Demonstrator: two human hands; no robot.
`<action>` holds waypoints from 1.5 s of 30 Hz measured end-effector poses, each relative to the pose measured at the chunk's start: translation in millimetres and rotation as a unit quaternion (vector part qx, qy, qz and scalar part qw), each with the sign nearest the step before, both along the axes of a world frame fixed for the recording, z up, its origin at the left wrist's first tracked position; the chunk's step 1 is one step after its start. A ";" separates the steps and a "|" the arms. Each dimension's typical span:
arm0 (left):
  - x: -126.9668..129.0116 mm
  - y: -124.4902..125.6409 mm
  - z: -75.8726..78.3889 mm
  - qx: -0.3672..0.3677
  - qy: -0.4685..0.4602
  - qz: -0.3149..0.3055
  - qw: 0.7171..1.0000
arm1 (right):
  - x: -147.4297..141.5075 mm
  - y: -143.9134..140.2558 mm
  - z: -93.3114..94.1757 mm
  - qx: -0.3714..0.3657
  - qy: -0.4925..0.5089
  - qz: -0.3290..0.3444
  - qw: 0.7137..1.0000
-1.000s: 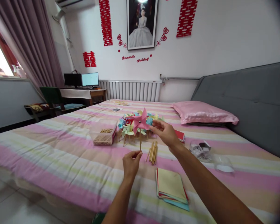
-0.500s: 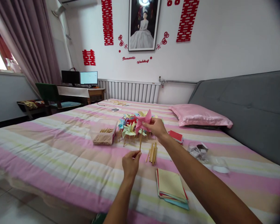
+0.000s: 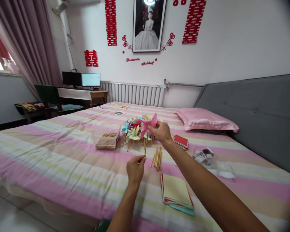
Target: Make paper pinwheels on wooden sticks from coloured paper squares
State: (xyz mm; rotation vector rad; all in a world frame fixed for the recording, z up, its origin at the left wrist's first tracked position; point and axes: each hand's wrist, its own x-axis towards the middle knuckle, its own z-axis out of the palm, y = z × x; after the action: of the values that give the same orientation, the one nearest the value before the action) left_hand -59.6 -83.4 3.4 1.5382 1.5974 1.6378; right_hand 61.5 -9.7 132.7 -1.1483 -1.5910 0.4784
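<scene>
Left hand point(image 3: 134, 169) pinches base of pink pinwheel point(image 3: 148, 124) stick; right hand point(image 3: 160, 132) grips its paper head. Pinwheel held upright above striped bedspread point(image 3: 62, 151), just before pinwheel pile point(image 3: 132, 129).

Striped bed point(image 3: 50, 151); pinwheels point(image 3: 132, 129), sticks point(image 3: 157, 158), papers point(image 3: 176, 191)

Both forearms are bare from the bottom edge of the picture up to the wrists, with no sleeve, watch, ring or glove showing; the left hand point(image 3: 134, 169) and right hand point(image 3: 160, 132) are bare too, with short, unpainted nails
</scene>
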 end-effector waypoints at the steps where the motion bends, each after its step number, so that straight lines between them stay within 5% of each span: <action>1: 0.6 -0.2 0.3 0.000 0.001 0.000 1.000 | 0.1 0.4 -0.5 -0.001 -0.003 0.003 1.000; 14: 2.8 -0.9 -0.7 -0.004 0.026 0.002 1.000 | 24.1 -1.7 28.0 0.019 0.068 0.104 0.992; 23: 4.2 -2.3 -0.3 -0.001 0.052 -0.012 0.999 | 38.4 -24.4 52.9 -0.053 -0.011 0.130 0.990; 45: 5.3 -2.9 0.2 -0.005 0.027 -0.024 0.999 | 34.5 -18.3 46.0 -0.051 0.055 0.082 0.994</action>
State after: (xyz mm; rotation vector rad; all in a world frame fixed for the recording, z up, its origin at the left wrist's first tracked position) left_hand -54.3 -86.3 3.6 1.6158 1.5825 1.5729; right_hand 96.0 -28.0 178.7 -1.0523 -1.5865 0.7254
